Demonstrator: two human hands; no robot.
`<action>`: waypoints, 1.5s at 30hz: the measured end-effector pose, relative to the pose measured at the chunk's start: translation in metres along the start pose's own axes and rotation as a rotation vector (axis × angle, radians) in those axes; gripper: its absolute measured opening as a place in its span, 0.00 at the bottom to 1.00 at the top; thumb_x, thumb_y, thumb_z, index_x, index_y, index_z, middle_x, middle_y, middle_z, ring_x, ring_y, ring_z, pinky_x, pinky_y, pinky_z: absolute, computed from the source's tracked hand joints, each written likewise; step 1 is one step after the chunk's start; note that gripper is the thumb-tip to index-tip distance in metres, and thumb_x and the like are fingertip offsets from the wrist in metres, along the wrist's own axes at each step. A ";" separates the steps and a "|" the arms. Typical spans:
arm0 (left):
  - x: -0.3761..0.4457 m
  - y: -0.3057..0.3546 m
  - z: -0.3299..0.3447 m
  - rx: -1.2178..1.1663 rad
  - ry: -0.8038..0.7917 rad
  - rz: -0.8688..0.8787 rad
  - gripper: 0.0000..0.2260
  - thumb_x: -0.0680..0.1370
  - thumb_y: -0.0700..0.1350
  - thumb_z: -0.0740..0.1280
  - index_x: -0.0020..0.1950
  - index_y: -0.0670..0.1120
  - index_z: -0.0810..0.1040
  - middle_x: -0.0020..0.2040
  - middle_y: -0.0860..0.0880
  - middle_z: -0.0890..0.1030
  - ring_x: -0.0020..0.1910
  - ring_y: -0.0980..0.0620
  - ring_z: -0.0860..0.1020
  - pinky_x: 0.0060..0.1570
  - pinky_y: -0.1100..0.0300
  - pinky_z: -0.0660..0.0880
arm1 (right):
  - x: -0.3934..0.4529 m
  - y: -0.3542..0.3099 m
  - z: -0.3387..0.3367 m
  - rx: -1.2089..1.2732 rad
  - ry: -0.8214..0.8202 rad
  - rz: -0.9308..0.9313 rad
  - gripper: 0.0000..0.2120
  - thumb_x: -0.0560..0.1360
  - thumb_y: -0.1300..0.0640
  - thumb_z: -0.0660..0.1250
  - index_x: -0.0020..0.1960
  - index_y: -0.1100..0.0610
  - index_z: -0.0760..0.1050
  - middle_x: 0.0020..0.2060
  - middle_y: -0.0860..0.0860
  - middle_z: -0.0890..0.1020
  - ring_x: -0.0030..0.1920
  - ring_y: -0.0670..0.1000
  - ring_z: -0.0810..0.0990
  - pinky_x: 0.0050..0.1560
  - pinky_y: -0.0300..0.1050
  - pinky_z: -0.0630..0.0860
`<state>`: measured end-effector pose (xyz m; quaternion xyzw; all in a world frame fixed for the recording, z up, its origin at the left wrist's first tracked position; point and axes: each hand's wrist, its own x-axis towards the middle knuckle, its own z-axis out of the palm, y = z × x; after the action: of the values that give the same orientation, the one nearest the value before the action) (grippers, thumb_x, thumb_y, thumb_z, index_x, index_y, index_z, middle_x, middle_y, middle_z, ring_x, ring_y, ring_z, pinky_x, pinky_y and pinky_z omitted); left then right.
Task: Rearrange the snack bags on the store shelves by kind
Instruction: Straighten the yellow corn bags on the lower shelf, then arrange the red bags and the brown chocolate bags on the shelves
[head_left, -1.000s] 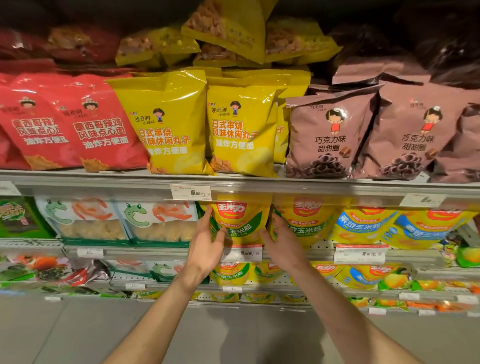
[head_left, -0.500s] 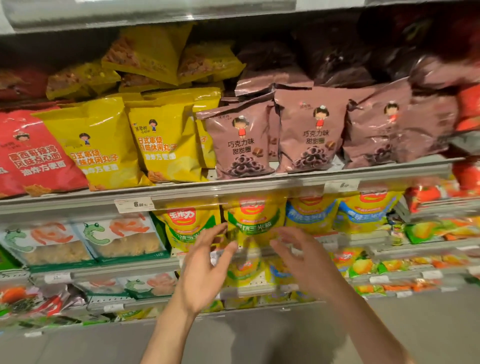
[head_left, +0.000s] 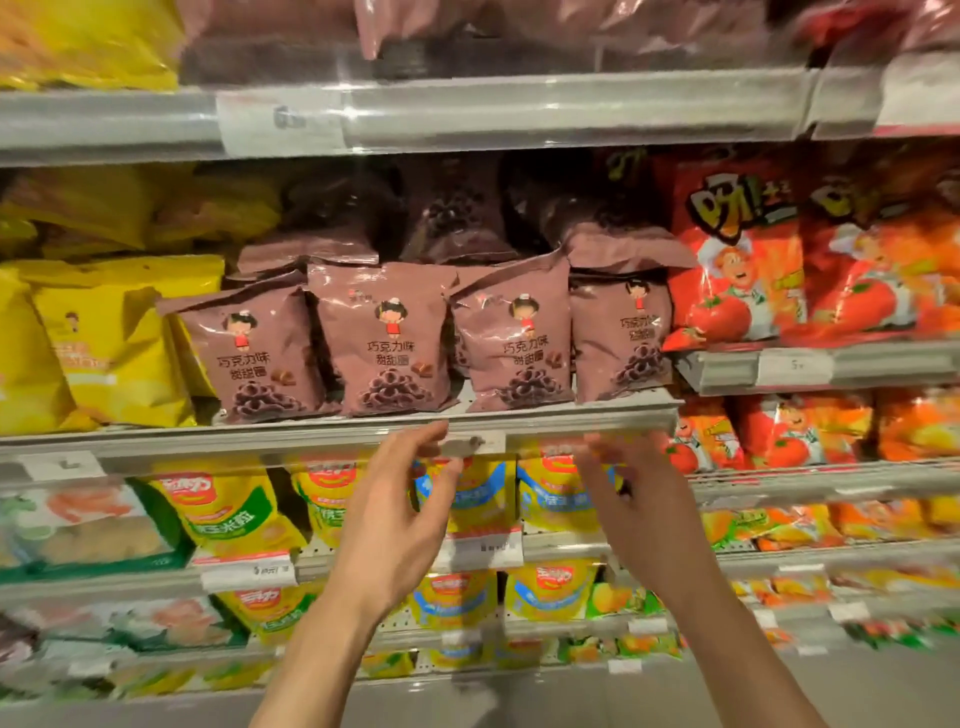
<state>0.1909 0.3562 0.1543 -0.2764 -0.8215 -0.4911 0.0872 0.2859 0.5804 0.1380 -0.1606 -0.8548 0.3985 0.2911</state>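
Note:
Several brown chocolate-ring snack bags (head_left: 387, 338) stand in a row on the middle shelf (head_left: 311, 434), straight ahead. Yellow snack bags (head_left: 111, 348) stand to their left, red tomato bags (head_left: 737, 270) to their right. My left hand (head_left: 395, 514) and my right hand (head_left: 631, 499) are raised side by side just below that shelf's front edge, fingers apart, holding nothing. Behind the hands, on the shelf below, sit yellow corn snack bags (head_left: 223, 512). The right hand is blurred by motion.
A shelf above (head_left: 519, 106) carries more yellow and brown bags. White and green bags (head_left: 83, 525) lie low on the left, orange bags (head_left: 800, 431) on the right section. Price tags (head_left: 249, 571) line the shelf edges. Grey floor shows at the bottom.
Both hands have let go of the yellow corn bag on the lower shelf and risen, open, toward the brown bags' shelf. The view has swung up and to the right.

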 end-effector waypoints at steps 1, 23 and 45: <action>0.009 0.009 0.009 0.039 0.015 0.071 0.15 0.80 0.54 0.66 0.66 0.55 0.77 0.61 0.59 0.79 0.61 0.61 0.77 0.63 0.56 0.75 | 0.011 0.002 -0.009 -0.028 0.071 -0.044 0.12 0.81 0.47 0.67 0.57 0.53 0.80 0.51 0.46 0.83 0.53 0.49 0.82 0.52 0.47 0.78; 0.139 0.009 0.055 0.755 -0.064 0.687 0.30 0.86 0.57 0.57 0.84 0.44 0.58 0.85 0.40 0.52 0.85 0.42 0.47 0.83 0.46 0.47 | 0.113 0.029 0.006 -0.335 0.278 -0.475 0.21 0.80 0.58 0.63 0.71 0.62 0.75 0.75 0.61 0.69 0.75 0.65 0.68 0.71 0.65 0.67; 0.145 -0.055 -0.007 0.983 0.166 0.474 0.30 0.85 0.58 0.52 0.85 0.48 0.54 0.85 0.40 0.51 0.84 0.40 0.50 0.82 0.41 0.45 | 0.127 -0.036 0.089 -0.746 0.181 -0.512 0.33 0.81 0.42 0.55 0.83 0.50 0.51 0.83 0.58 0.48 0.82 0.59 0.46 0.80 0.64 0.44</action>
<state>0.0394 0.3840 0.1764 -0.3409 -0.8597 -0.0369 0.3786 0.1301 0.5695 0.1670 -0.0720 -0.9232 -0.0369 0.3758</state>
